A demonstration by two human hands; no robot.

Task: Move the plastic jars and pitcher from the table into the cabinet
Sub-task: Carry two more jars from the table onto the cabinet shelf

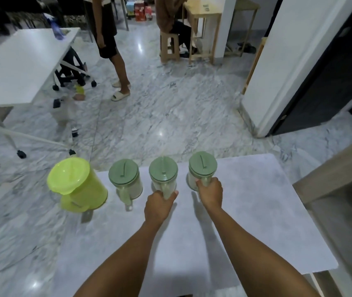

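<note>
Your left hand (159, 205) wraps its fingers around the handle of the middle jar (163, 176), thumb tip showing on the right side; your right hand (210, 192) closes the same way around the handle of the right jar (202, 171). Both jars stand upright at 12 o'clock from you, on the far edge of the table (245, 211).

Risks: lifted by the handle alone, each jar may swing and tip; a green lid that is only resting could come off. Your left elbow, sweeping toward 9 o'clock, could knock the left jar (125, 181) or the yellow-green pitcher (76, 185), which seems to overhang the table's left edge at 10 o'clock.

Contents: the clear jar bodies look pale, but whether they are filled or empty cannot be told. The pitcher is lidded and opaque. The cabinet is probably the wooden unit (331, 179) at 3 o'clock.
</note>
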